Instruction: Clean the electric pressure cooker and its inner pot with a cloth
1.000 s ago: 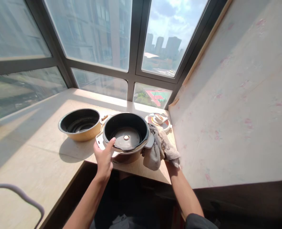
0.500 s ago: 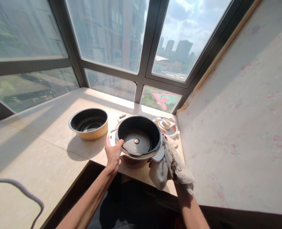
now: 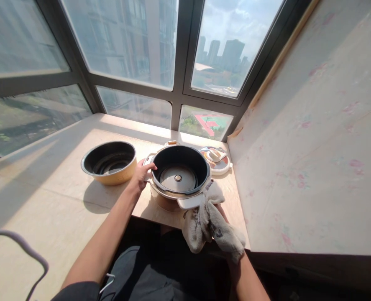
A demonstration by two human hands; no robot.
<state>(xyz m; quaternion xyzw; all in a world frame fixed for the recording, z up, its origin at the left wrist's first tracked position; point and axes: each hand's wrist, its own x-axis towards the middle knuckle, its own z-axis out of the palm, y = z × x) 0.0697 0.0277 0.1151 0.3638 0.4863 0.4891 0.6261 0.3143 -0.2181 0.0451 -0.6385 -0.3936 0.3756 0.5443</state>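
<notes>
An electric cooker body point(image 3: 181, 167), black inside with a round metal heating plate at its bottom, stands near the counter's front edge. My left hand point(image 3: 141, 173) is closed on its left side, the thumb over the rim by a white handle. In my right hand point(image 3: 221, 213) is a bunched grey-beige cloth point(image 3: 218, 228), pressed to the cooker's right front beside a white protruding handle point(image 3: 190, 202). The cloth hides most of that hand's fingers. A yellow inner pot point(image 3: 118, 177) with a dark interior sits to the left, apart from the cooker.
A patterned lid point(image 3: 219, 167) with a white knob lies behind the cooker on the right. The marble-like counter point(image 3: 41, 184) meets windows at the back and a flowered wall point(image 3: 298, 167) on the right. A grey cable point(image 3: 25, 248) curves over the left front.
The cooker body has turned, bringing its white handle from the right side toward the front. My right hand and cloth moved with it. My left hand shifted outward along the rim.
</notes>
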